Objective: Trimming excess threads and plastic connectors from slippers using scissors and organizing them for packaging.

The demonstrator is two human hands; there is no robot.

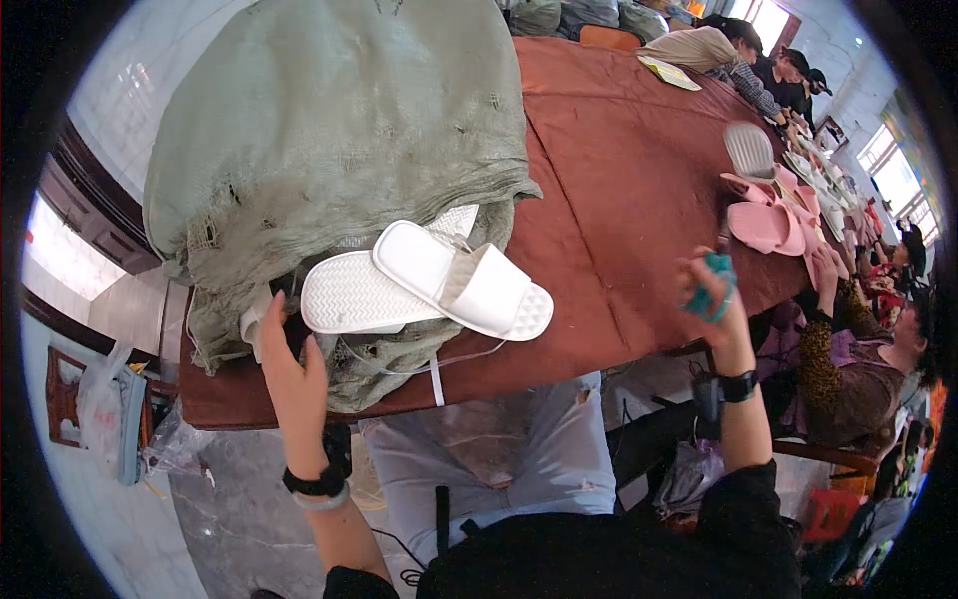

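My left hand [289, 369], thumb and fingers apart, is beside the mouth of a large grey-green woven sack [349, 120]. Whether its fingertips touch the sack I cannot tell. Two white slippers lie at the sack's mouth: one sole-like piece with a ribbed surface [334, 290], and overlapping it a slide slipper [489, 290] with a broad strap. A loose pale strap [436, 382] hangs by the table's front edge. Raised over the table's right side, my right hand [704, 285] is closed round teal-handled scissors [717, 290], blurred by motion.
A brown-red cloth covers the table [589, 210]. Pink slippers [768, 228] and a pale sole [750, 152] lie at its right edge. Several people work along that side, one person's hand [823, 275] near the pink slippers. A stool with plastic bags [105, 409] stands at left.
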